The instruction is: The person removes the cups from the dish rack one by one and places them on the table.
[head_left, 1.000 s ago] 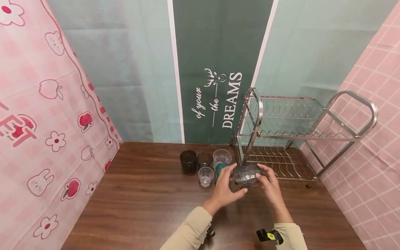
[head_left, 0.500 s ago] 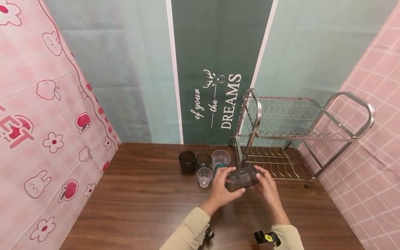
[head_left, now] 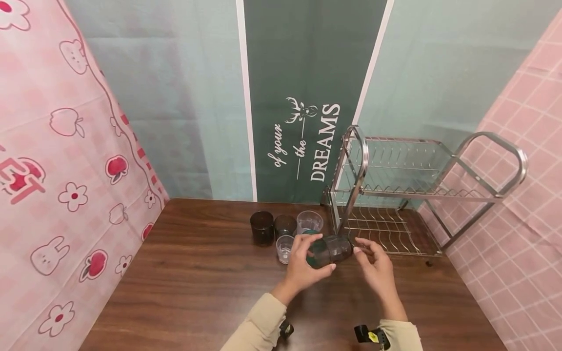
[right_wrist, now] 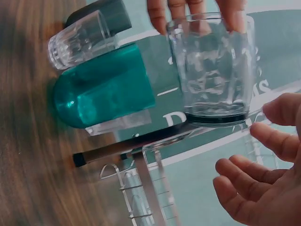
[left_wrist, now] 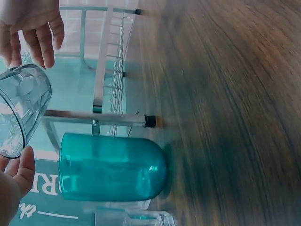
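My left hand grips a smoky see-through glass tumbler by its rim end, thumb below and fingers above. The tumbler lies on its side in the air, base toward the right. My right hand is beside the base with its fingers spread loosely; in the right wrist view its fingers stand just off the base. Behind the left hand a teal cup stands upright on the table, partly hidden in the head view. A small clear faceted glass is to the left of that hand.
Two dark cups and a wide clear cup stand near the table's back edge. A two-tier metal dish rack occupies the back right, close to the hands. Printed cloths hang behind and on both sides.
The left hand has closed on the tumbler's rim end and moved slightly left with it. The right hand has loosened from the tumbler, which now sits further left.
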A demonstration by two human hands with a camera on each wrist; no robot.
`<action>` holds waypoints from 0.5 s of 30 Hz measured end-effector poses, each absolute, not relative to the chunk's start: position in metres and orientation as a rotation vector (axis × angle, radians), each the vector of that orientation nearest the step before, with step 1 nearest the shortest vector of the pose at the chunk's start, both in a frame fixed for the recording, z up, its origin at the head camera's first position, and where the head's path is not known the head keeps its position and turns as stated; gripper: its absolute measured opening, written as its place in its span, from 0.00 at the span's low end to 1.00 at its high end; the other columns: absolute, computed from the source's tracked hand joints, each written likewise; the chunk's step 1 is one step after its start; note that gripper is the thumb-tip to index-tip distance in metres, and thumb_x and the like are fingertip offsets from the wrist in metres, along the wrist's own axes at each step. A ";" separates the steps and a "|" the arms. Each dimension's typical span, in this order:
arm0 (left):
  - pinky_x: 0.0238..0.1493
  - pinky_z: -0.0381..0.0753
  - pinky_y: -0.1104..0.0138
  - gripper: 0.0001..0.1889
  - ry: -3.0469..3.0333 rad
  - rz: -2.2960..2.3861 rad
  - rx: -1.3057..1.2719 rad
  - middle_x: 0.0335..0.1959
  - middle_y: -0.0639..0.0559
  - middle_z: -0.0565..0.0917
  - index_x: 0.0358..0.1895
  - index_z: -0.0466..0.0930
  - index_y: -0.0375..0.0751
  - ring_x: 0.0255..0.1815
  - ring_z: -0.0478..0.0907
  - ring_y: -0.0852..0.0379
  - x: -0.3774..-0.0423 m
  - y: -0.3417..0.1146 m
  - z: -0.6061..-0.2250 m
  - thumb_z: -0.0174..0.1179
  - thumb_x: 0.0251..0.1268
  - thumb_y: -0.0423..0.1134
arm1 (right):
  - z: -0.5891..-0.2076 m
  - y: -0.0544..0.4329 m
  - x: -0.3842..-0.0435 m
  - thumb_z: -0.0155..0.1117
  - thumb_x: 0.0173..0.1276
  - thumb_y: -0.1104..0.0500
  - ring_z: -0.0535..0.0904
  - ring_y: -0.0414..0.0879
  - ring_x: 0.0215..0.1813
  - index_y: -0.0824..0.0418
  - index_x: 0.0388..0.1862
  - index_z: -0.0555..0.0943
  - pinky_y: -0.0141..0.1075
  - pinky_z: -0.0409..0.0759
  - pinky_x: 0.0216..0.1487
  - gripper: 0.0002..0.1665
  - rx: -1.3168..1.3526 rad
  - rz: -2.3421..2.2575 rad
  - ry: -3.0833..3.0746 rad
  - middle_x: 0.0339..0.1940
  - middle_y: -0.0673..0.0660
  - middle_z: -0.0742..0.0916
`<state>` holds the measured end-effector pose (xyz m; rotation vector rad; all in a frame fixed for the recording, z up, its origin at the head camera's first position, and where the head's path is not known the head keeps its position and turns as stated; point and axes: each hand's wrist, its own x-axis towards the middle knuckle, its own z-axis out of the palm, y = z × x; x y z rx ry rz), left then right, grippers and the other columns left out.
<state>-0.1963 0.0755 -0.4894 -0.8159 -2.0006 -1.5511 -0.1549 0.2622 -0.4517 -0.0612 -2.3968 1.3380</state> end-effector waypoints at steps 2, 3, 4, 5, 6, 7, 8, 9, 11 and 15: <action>0.34 0.76 0.69 0.36 -2.018 -1.574 -0.798 0.49 0.50 0.69 0.57 0.73 0.47 0.46 0.70 0.54 -0.194 0.071 -0.487 0.75 0.36 0.43 | -0.452 0.260 -0.154 0.60 0.66 0.62 0.78 0.52 0.46 0.64 0.51 0.78 0.37 0.77 0.39 0.15 -0.010 1.194 -2.426 0.47 0.61 0.79; 0.34 0.76 0.69 0.36 -2.030 -1.585 -0.794 0.49 0.50 0.69 0.58 0.73 0.48 0.46 0.70 0.54 -0.193 0.069 -0.486 0.75 0.36 0.43 | -0.453 0.258 -0.153 0.61 0.64 0.64 0.79 0.54 0.45 0.64 0.49 0.79 0.41 0.77 0.38 0.15 0.025 1.141 -2.432 0.46 0.62 0.79; 0.35 0.76 0.69 0.36 -2.041 -1.595 -0.791 0.49 0.50 0.69 0.58 0.73 0.48 0.46 0.70 0.54 -0.192 0.067 -0.486 0.75 0.37 0.43 | -0.453 0.257 -0.153 0.62 0.62 0.65 0.79 0.56 0.44 0.65 0.48 0.79 0.45 0.77 0.38 0.14 0.062 1.091 -2.435 0.45 0.62 0.79; 0.35 0.76 0.69 0.36 -2.050 -1.602 -0.786 0.49 0.50 0.68 0.58 0.74 0.47 0.46 0.70 0.54 -0.191 0.066 -0.485 0.75 0.37 0.43 | -0.454 0.256 -0.153 0.63 0.61 0.66 0.79 0.57 0.43 0.65 0.47 0.79 0.48 0.77 0.37 0.14 0.097 1.050 -2.439 0.45 0.63 0.79; 0.35 0.76 0.68 0.36 -2.055 -1.605 -0.781 0.49 0.49 0.68 0.58 0.74 0.46 0.46 0.70 0.53 -0.190 0.064 -0.484 0.74 0.37 0.43 | -0.454 0.255 -0.153 0.64 0.59 0.67 0.78 0.57 0.43 0.65 0.46 0.80 0.50 0.77 0.37 0.15 0.131 1.013 -2.441 0.45 0.64 0.79; 0.35 0.76 0.68 0.36 -2.059 -1.604 -0.774 0.49 0.49 0.68 0.58 0.74 0.45 0.45 0.70 0.52 -0.190 0.063 -0.484 0.74 0.37 0.43 | -0.454 0.254 -0.153 0.65 0.59 0.67 0.78 0.57 0.43 0.66 0.46 0.80 0.50 0.76 0.36 0.15 0.163 0.988 -2.445 0.45 0.65 0.79; 0.35 0.76 0.68 0.36 -2.061 -1.603 -0.765 0.49 0.49 0.68 0.57 0.74 0.44 0.44 0.70 0.51 -0.189 0.061 -0.483 0.74 0.37 0.43 | -0.454 0.253 -0.154 0.65 0.58 0.67 0.78 0.57 0.42 0.66 0.46 0.80 0.51 0.76 0.36 0.15 0.189 0.964 -2.451 0.45 0.65 0.79; 0.34 0.76 0.67 0.36 -2.060 -1.599 -0.753 0.48 0.48 0.68 0.57 0.74 0.43 0.43 0.71 0.49 -0.189 0.060 -0.483 0.74 0.37 0.43 | -0.453 0.252 -0.154 0.66 0.57 0.67 0.77 0.57 0.42 0.65 0.46 0.80 0.50 0.76 0.36 0.16 0.209 0.948 -2.457 0.45 0.65 0.79; 0.33 0.75 0.66 0.35 -2.060 -1.587 -0.724 0.47 0.48 0.68 0.57 0.75 0.44 0.40 0.71 0.46 -0.189 0.057 -0.482 0.74 0.37 0.43 | -0.452 0.250 -0.154 0.67 0.57 0.67 0.77 0.56 0.43 0.65 0.46 0.79 0.50 0.75 0.36 0.17 0.240 0.928 -2.477 0.46 0.65 0.79; 0.31 0.74 0.66 0.36 -2.064 -1.526 -0.671 0.45 0.49 0.69 0.57 0.75 0.49 0.36 0.70 0.46 -0.191 0.051 -0.482 0.74 0.35 0.45 | -0.446 0.247 -0.155 0.68 0.57 0.65 0.77 0.57 0.44 0.65 0.48 0.79 0.53 0.74 0.39 0.18 0.282 0.900 -2.530 0.47 0.65 0.79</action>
